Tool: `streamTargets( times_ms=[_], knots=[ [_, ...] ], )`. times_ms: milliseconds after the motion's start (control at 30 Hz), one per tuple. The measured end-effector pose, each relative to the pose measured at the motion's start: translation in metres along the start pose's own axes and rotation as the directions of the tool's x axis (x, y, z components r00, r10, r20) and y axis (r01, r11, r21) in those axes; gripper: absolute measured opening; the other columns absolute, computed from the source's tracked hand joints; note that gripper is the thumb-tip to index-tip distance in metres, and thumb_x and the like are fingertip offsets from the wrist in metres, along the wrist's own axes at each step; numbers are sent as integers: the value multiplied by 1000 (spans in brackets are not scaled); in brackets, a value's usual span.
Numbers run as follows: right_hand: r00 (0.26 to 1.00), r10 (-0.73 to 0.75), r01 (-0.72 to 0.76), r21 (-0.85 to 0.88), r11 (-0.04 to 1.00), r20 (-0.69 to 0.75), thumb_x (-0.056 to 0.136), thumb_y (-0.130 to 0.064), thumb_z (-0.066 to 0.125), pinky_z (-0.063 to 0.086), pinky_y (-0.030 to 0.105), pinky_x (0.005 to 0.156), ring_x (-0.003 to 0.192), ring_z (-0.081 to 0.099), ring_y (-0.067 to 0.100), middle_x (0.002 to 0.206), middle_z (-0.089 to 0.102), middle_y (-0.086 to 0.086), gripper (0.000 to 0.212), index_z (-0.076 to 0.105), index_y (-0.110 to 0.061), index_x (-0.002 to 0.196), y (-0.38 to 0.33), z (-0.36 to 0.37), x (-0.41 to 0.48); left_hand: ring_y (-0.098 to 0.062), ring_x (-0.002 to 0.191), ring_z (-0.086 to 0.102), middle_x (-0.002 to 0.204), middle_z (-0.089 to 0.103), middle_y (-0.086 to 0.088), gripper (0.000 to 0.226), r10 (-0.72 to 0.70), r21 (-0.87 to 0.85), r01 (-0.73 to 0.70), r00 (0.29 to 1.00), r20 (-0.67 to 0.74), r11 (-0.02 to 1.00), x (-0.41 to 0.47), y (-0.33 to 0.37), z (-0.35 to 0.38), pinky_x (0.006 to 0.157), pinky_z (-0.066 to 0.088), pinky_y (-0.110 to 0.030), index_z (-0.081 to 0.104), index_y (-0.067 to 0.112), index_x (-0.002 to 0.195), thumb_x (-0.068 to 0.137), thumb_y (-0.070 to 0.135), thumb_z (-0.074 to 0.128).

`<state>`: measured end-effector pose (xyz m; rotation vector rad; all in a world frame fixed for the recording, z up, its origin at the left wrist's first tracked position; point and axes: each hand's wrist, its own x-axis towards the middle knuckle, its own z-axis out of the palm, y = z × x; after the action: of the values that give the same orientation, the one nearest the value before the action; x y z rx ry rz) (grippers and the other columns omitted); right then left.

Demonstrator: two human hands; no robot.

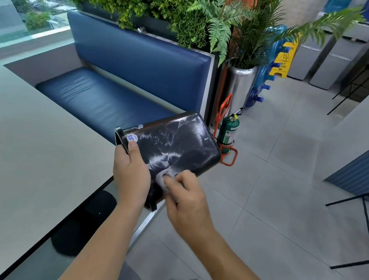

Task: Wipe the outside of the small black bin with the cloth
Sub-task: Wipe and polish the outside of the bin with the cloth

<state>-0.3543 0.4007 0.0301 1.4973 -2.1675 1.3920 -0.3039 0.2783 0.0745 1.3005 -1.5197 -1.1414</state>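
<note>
A person holds the small black bin (pixel 178 143) in the air, tipped on its side, just off the near corner of a grey table (pixel 24 149) and in front of the end of a blue bench (pixel 117 79). The left hand (pixel 131 175) grips the bin's rim, fingers curled round the edge and thumb pressed on the outer wall beside a round blue-and-white sticker (pixel 132 138). The right hand (pixel 187 204) pinches a small pale cloth (pixel 164 178) in its bunched fingers and presses it against the bin's lower side, where whitish streaks cross the glossy surface. Behind the bin, a green fire extinguisher (pixel 230 132) stands in an orange holder on the tiled floor (pixel 276 169), with a yellow wet-floor sign (pixel 282 61) farther back.
</note>
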Motion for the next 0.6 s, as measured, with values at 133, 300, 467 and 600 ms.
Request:
streamTargets(
  times_ms=[133, 300, 467, 600],
  knots=[
    [980, 143, -156, -92, 983, -138, 100, -16, 66, 43, 23, 66, 72, 48, 19, 86, 47, 2, 15, 75, -5, 102, 51, -32, 26, -17, 70, 51, 76, 49, 4, 37, 31, 3, -31, 999, 13, 1000, -2, 1, -7, 72, 43, -42, 48, 20, 90, 114, 46, 39],
    [922, 281, -329, -156, 931, -268, 95, -3, 71, 46, 28, 69, 73, 50, 19, 87, 49, 2, 10, 76, -2, 102, 84, -54, 46, -2, 67, 52, 79, 54, 6, 37, 77, 25, -78, 996, 50, 997, -6, 2, -10, 58, 37, -16, 56, 17, 97, 115, 44, 38],
    [983, 117, -127, -65, 990, -144, 96, -6, 65, 45, 21, 71, 79, 48, 16, 90, 46, 1, 21, 74, -6, 114, 22, -19, 26, -10, 66, 54, 73, 58, 3, 44, 74, 33, -77, 994, 78, 996, -10, 1, -1, 60, 40, -28, 56, 14, 87, 114, 45, 40],
    [999, -38, 38, -4, 999, 24, 94, -5, 59, 48, 32, 72, 83, 50, 23, 93, 50, 7, 22, 71, 0, 112, -13, 2, -2, -9, 67, 56, 77, 61, 4, 41, 75, -12, -75, 993, 88, 997, -7, -6, 1, 62, 41, -28, 59, 14, 91, 114, 43, 42]
  ],
)
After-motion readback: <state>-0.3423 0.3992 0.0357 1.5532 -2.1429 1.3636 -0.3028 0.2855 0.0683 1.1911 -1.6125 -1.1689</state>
